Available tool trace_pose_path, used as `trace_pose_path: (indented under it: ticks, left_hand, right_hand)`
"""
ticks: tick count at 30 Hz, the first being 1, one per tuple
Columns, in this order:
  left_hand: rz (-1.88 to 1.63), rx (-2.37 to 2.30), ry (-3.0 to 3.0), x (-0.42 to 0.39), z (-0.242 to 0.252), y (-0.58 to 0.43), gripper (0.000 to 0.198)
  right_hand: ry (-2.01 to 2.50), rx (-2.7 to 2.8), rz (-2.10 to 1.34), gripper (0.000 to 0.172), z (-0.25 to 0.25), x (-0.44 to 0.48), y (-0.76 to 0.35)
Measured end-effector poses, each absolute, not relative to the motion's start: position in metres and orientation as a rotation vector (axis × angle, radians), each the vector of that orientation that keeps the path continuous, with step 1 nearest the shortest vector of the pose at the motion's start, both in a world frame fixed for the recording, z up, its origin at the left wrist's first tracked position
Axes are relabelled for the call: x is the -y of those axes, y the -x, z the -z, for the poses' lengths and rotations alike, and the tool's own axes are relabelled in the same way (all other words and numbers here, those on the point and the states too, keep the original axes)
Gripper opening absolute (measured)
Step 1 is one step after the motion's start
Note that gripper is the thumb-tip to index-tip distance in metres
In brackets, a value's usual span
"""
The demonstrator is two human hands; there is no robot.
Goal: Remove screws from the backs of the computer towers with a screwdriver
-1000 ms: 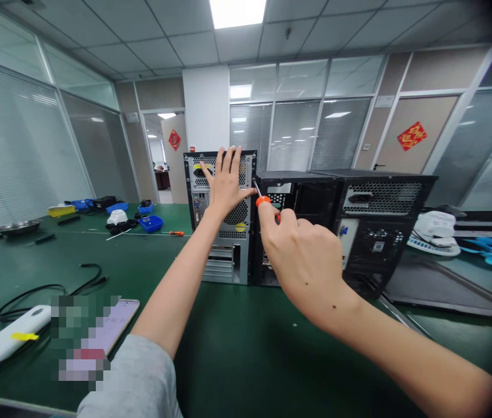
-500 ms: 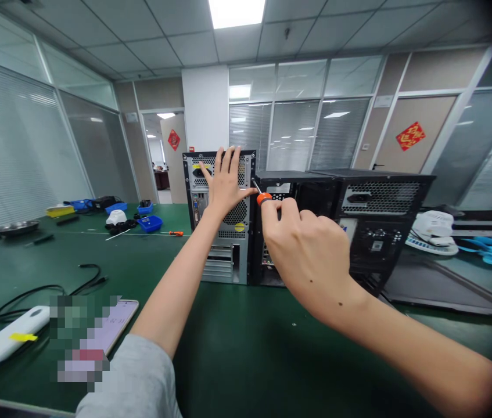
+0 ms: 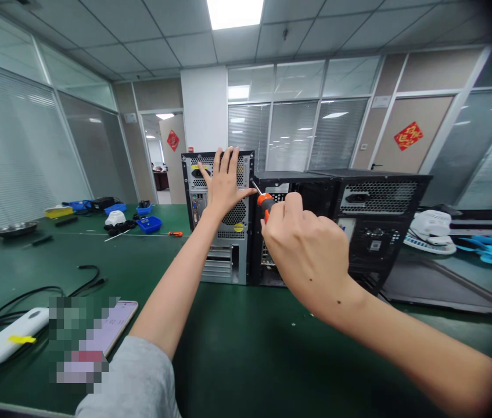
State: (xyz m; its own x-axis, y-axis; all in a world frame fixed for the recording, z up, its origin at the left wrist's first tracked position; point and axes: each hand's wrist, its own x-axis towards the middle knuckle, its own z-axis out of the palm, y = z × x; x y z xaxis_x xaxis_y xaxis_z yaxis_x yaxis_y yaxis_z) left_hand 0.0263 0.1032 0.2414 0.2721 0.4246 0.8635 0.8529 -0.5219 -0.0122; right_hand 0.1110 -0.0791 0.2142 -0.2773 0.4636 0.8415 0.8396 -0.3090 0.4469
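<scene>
The left hand (image 3: pixel 223 186) lies flat, open, on the case (image 3: pixel 222 255) on the table (image 3: pixel 237 348). The right hand (image 3: pixel 311 249) is closed around the screwdriver (image 3: pixel 265 201), tip at the case edge. Held slanted, it may slip.

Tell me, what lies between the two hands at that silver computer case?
Head view: the screwdriver, held in the right hand, its tip at the case edge beside the left hand.

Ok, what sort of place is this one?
Probably an office-style computer repair workshop: tower cases stand on a green workbench, the right hand holds a screwdriver at one while the left hand rests on it, and blue bins sit behind, with glass partitions around.
</scene>
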Motion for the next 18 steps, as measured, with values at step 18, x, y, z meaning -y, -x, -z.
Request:
trace_pose_path:
  ticks: [18]
  left_hand:
    - [1.159,1.162,2.035,-0.1042,-0.2408,-0.0274,0.088]
  right_hand:
    - [1.650,1.612,1.600,0.023,-0.2139,0.0756,-0.1116]
